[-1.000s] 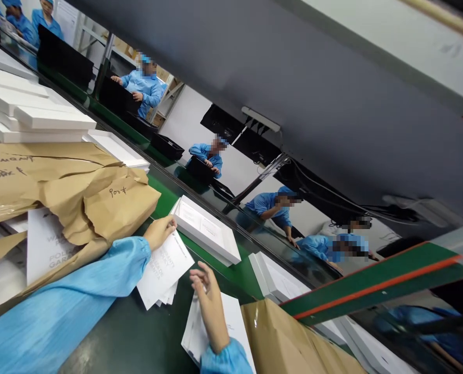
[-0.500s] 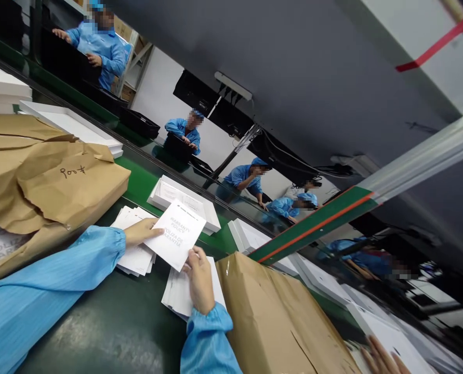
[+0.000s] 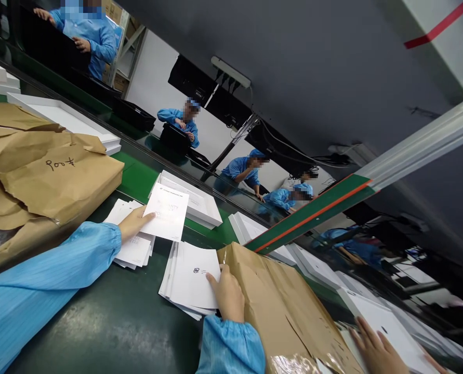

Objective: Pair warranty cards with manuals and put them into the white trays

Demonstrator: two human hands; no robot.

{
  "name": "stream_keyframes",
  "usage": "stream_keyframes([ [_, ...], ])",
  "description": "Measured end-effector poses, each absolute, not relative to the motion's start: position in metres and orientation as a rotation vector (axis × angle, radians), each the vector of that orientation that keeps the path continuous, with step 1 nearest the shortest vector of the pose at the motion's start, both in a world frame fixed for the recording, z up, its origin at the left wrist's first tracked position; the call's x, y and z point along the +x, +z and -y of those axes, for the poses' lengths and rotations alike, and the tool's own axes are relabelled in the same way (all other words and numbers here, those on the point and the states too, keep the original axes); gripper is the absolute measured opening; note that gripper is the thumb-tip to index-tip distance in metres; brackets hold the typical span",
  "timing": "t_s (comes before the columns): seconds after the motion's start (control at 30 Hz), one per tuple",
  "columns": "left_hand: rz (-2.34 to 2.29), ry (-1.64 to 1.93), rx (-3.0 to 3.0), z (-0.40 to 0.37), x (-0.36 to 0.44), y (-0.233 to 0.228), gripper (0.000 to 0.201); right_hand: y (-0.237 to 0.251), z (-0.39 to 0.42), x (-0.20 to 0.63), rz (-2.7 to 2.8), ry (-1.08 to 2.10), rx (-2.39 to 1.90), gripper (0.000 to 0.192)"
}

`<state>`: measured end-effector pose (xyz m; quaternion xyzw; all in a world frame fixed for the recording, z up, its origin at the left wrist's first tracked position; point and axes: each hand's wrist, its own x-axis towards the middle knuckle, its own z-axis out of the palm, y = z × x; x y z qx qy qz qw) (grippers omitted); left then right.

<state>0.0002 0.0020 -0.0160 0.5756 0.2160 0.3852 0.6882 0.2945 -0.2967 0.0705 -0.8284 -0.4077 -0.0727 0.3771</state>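
The white leaflet (image 3: 167, 212) is held in the air by the left hand (image 3: 135, 223), above the far edge of the dark green tabletop (image 3: 98, 322). This hand pinches it at its left edge: the thumb lies on the upper side, and the other fingers go below, where they are mostly hidden. Some faint grey print can be seen on the leaflet, but it is too pale to read fully. Under the left hand, near the far edge of the tabletop, there is the left stack of papers (image 3: 135, 253), a little spread out. More to the right, near the same edge, lies the right stack of papers (image 3: 190, 272), with a small black mark on its top sheet. The right hand (image 3: 231, 296) is at the right edge of this stack, with its thumb and forefinger apart at the top sheet; the other fingers are hidden, and I cannot tell if it pinches the paper. Just beside the right stack stands a brown paper package (image 3: 278, 296), and another torn brown package (image 3: 67, 171) lies toward the left side of the tabletop. Beyond the far edge, an open white box (image 3: 206, 218) sits on the green belt (image 3: 135, 177)
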Motion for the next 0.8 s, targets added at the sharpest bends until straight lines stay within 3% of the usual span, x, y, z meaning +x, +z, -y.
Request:
stream_keyframes([
  [0.13, -0.546, 0.916, 1.382, -0.001, 0.002, -0.018, 0.053, 0.014, 0.214, 0.222, 1.211, -0.037, -2.105, 0.02],
  [0.3, -0.656, 0.992, 1.545, 0.003, 0.003, -0.018, 0.048, 0.022, 0.171, 0.185, 1.297, -0.288, -1.9, 0.036],
  [0.6, -0.467, 1.005, 1.431, 0.007, 0.0, -0.007, 0.045, -0.009, 0.087, 0.097, 1.58, 0.231, -1.594, 0.052],
  [0.8, -0.55, 1.038, 1.405, 0.003, 0.004, -0.011, 0.044, -0.004, 0.097, 0.122, 1.39, 0.473, -1.472, 0.052],
])
